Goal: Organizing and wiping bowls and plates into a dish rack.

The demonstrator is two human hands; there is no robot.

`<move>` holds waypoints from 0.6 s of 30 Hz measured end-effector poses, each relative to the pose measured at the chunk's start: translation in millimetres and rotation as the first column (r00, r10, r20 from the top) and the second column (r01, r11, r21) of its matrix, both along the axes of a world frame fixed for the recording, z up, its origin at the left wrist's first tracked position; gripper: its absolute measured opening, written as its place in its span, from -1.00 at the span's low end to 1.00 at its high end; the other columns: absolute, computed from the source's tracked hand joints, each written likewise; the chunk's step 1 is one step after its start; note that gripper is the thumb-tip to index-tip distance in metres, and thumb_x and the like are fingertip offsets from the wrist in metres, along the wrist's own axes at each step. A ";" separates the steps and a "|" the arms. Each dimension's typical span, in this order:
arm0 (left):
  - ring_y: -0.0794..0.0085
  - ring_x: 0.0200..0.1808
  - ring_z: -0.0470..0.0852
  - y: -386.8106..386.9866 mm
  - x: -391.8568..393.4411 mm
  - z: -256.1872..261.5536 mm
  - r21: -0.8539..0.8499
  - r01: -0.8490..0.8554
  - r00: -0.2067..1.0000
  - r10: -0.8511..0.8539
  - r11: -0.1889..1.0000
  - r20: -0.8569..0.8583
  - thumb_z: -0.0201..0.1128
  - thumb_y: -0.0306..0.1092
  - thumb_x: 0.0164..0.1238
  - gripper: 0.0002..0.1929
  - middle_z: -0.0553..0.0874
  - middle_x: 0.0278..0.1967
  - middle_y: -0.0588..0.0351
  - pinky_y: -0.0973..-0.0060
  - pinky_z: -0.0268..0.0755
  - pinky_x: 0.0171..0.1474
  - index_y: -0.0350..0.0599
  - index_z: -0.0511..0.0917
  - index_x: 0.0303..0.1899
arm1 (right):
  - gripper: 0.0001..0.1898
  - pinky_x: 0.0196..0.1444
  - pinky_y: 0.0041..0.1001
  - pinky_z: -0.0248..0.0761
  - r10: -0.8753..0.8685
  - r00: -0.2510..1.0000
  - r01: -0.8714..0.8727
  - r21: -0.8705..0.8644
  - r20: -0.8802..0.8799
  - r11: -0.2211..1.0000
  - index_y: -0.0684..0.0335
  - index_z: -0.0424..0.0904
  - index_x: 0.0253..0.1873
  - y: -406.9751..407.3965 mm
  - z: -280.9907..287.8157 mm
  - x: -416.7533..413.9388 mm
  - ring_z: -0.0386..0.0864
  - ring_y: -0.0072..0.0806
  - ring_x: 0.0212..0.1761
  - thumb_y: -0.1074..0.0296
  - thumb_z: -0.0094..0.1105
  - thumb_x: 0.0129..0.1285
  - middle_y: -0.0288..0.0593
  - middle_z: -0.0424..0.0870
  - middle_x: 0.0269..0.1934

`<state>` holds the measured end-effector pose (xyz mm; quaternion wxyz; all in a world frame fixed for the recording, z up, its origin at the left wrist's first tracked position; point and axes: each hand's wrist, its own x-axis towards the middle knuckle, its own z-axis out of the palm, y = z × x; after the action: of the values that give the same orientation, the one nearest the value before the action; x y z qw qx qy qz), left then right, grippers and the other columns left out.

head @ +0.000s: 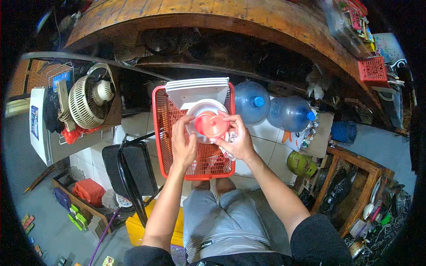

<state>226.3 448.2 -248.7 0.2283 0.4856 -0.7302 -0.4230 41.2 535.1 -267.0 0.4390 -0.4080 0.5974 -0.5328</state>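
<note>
My right hand (237, 138) grips a round pink-red plastic lid (217, 127) with a small knob, by its right edge. Behind the lid, partly covered by it, is another red round piece (201, 120). Both appear above a white bowl (213, 103). My left hand (183, 141) has its fingers apart at the bowl's left side; whether it touches the rim I cannot tell. A red plastic basket (160, 146) stands under both hands. White rectangular boards or trays (199, 91) lean upright at its far end. Beneath my right hand shows a crumpled wrapper (227, 151).
Two blue water jugs (249, 99) stand right of the basket, near a cardboard box (321, 133) and a green gas cylinder (301, 163). To the left are a black folding chair (129, 166) and a fan (88, 99). A wooden counter (213, 11) spans the far side.
</note>
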 end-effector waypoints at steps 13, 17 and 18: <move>0.32 -0.05 0.70 10.3 -3.4 -18.2 -0.052 -0.158 0.983 0.162 0.986 0.087 0.46 -0.34 0.31 -0.64 0.75 -0.09 0.07 0.39 0.54 0.01 -0.10 0.68 0.12 | -0.20 0.06 -0.16 0.66 0.206 0.761 -0.163 0.126 -0.615 0.978 0.11 0.42 0.43 -12.2 -4.9 10.5 0.71 -0.09 0.15 0.09 0.56 0.07 -0.21 0.52 0.43; 0.19 0.05 0.69 13.5 -8.7 -23.8 -0.069 -0.193 0.981 0.195 0.979 0.018 0.42 -0.35 0.35 -0.64 0.72 -0.03 -0.04 0.30 0.53 0.10 -0.14 0.66 0.15 | -0.28 0.10 -0.23 0.66 0.215 0.750 -0.144 0.163 -0.625 0.976 0.14 0.52 0.38 -14.0 -1.1 13.2 0.67 -0.16 0.24 0.11 0.54 0.11 -0.27 0.48 0.47; 0.17 0.05 0.69 13.3 -9.6 -22.6 0.031 -0.194 0.980 0.195 0.981 -0.028 0.40 -0.35 0.37 -0.64 0.71 -0.01 -0.07 0.29 0.54 0.11 -0.16 0.65 0.16 | -0.28 0.09 -0.25 0.66 0.217 0.754 -0.141 0.169 -0.620 0.975 0.14 0.53 0.38 -15.6 -0.5 13.7 0.67 -0.17 0.24 0.10 0.55 0.10 -0.29 0.48 0.47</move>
<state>216.8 461.4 -271.2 0.2728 0.5511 -0.6697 -0.4163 55.0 519.5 -267.5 0.2826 -0.5938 0.6974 -0.2849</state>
